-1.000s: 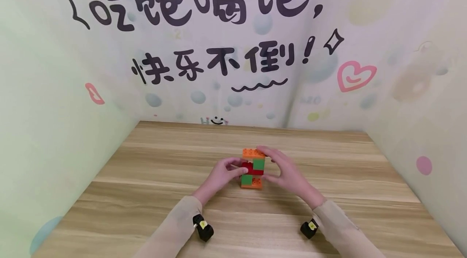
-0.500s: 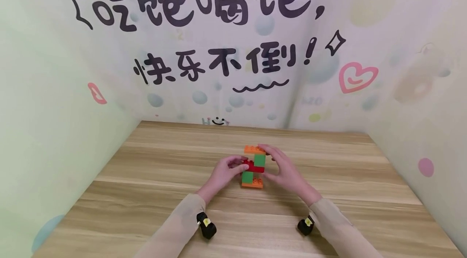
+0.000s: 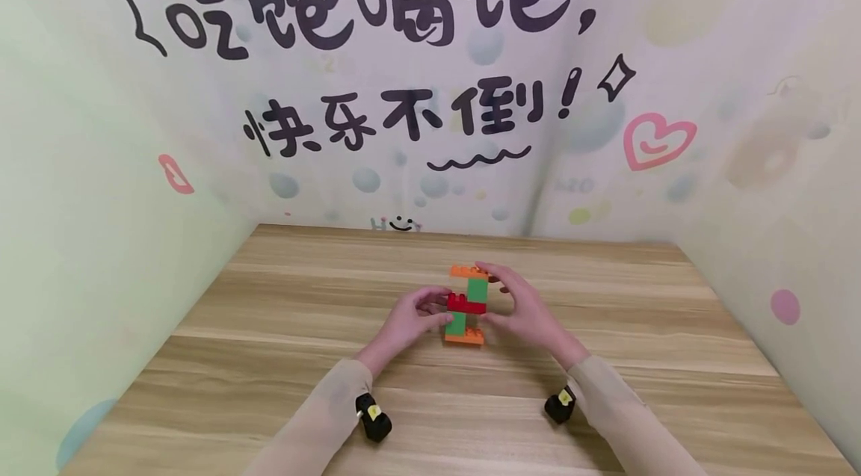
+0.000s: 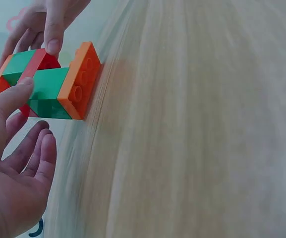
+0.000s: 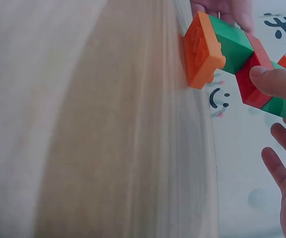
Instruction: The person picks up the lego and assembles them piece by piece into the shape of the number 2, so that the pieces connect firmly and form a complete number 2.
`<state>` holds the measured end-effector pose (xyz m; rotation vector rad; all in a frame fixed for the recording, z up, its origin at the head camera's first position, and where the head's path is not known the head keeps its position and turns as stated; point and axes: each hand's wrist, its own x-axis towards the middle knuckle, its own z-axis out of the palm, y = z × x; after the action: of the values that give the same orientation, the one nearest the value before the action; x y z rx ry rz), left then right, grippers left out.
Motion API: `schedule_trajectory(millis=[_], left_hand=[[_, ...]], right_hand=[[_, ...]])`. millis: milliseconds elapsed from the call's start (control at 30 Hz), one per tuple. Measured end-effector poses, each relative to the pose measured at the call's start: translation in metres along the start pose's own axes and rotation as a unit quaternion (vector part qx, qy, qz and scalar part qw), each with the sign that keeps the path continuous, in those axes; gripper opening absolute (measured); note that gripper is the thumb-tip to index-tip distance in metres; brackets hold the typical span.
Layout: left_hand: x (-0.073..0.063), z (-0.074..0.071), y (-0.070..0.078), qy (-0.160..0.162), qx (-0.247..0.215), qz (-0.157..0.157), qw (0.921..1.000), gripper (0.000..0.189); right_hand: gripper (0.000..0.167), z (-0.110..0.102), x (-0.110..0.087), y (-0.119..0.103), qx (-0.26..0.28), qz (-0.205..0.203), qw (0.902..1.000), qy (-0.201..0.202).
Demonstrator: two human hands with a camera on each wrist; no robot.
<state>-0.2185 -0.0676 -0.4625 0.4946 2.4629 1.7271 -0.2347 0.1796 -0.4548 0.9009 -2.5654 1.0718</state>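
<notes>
A zigzag stack of toy building bricks stands upright on the wooden table in the head view. From bottom to top it has an orange brick, a green brick, a red brick, another green brick and an orange top brick. My left hand pinches the stack from the left, its thumb by the lower green and red bricks. On the other side, my right hand has its thumb on the red brick and its index finger at the top. Some fingertips are hidden behind the bricks.
A printed backdrop with black writing rises behind the table, and pale side walls flank it. Black wrist cameras sit at the left cuff and the right cuff.
My left thumb has slid down from the red brick toward the lower green one. The right hand has shifted slightly upward, and the stack appears straighter and a little higher in view.
</notes>
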Motion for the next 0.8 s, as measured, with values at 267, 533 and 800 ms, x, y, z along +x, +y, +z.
schedule_trajectory(millis=[267, 533, 800], left_hand=[[-0.003, -0.002, -0.001, -0.052, 0.020, 0.017, 0.9983, 0.072], [-0.004, -0.002, -0.002, -0.076, 0.051, 0.011, 0.9957, 0.084], [-0.002, -0.004, -0.002, -0.082, 0.075, 0.011, 0.9937, 0.083]], right_hand=[[0.088, 0.000, 0.005, 0.006, 0.045, 0.034, 0.9983, -0.013], [0.085, 0.001, 0.007, 0.014, 0.056, 0.048, 0.9969, -0.026], [0.081, 0.001, 0.008, 0.019, 0.069, 0.047, 0.9962, -0.024]])
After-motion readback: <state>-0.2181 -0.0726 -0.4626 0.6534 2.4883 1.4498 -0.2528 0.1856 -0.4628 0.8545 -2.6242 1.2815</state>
